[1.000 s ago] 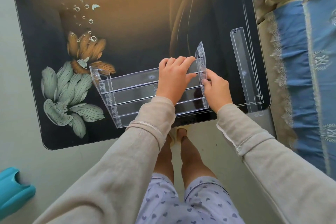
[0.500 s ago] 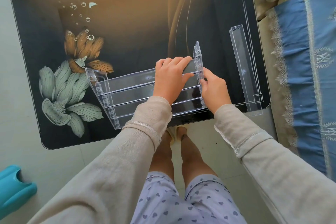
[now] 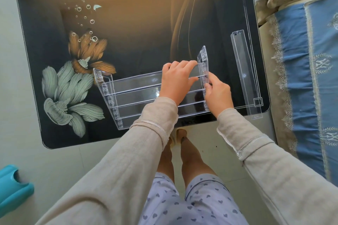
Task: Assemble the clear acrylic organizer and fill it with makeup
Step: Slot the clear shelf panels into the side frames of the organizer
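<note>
Acrylic organizer (image 3: 139, 97) at lower centre is held by left grip (image 3: 176, 82) clasping its top shelf (image 3: 135, 80), right grip (image 3: 217, 93) pinching its side panel (image 3: 204, 60).

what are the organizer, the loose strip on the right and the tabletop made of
The organizer looks like clear, glossy hard plastic, likely acrylic: the table's print shows through its shelves and its edges catch light. The loose strip looks the same, see-through with bright edges. The tabletop is smooth and shiny, perhaps glass over a printed flower design; its base is unclear.
</note>
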### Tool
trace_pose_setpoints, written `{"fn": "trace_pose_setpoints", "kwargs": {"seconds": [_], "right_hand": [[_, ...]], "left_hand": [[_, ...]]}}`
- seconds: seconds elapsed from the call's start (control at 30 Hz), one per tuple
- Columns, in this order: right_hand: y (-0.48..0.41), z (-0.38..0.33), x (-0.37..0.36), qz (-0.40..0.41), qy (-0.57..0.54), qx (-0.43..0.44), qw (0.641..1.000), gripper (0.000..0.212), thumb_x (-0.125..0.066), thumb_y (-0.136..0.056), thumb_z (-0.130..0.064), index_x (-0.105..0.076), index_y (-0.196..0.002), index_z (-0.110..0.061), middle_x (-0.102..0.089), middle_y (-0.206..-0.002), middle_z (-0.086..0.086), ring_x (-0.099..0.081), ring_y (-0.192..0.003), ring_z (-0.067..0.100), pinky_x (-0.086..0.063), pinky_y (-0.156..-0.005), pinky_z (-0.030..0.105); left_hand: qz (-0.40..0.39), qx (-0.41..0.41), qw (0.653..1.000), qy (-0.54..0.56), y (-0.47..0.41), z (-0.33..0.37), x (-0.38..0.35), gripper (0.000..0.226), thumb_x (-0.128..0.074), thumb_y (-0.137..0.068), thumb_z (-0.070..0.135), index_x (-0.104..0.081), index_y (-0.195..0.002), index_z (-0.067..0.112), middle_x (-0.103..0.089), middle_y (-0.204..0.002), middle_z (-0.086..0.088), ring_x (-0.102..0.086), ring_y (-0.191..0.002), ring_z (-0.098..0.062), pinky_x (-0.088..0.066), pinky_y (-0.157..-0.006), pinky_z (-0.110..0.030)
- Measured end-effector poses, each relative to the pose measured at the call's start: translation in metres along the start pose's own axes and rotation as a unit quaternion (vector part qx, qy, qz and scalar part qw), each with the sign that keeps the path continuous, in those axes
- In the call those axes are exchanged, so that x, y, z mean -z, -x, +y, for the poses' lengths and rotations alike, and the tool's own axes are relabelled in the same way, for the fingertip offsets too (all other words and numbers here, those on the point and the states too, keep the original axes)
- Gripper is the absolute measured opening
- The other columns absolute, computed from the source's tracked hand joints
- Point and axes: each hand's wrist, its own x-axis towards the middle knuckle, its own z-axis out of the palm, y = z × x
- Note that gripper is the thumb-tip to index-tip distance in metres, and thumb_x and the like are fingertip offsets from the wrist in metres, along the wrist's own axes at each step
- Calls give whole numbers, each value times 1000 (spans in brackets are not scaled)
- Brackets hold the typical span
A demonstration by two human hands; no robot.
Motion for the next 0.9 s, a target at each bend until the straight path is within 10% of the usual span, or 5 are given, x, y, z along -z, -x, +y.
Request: {"fn": "trace_pose_setpoints", "kwargs": {"seconds": [0.23,0.53,0.9], "right_hand": [[0,14,16,18,-11,18,1000,34,-43,-96,-16,-52,-129,-12,-66,-111,11,-59,-95,22,-44,-88,28],[-23,44,59,170,119,-74,975,47,-56,-88,-11,-43,-132,-1,-41,-139,22,-36,-127,36,-27,-105,40],[-51,42,45,118,188,-110,969,56,-57,-89,-18,-36,-135,6,-43,-134,32,-36,-126,45,-30,-103,51]], "left_hand": [[45,-33,997,-55,21,-7,9,47,-51,-90,37,-46,-133,19,-53,-135,-3,-42,-130,-26,-18,-116,-46],[206,325,918,90,85,-85,75,50,-56,-85,15,-43,-132,7,-43,-139,-13,-39,-127,-30,-30,-105,-39],[149,395,880,216,80,-105,70,37,-46,-91,12,-44,-128,8,-54,-124,-15,-52,-112,-30,-40,-91,-35]]}}
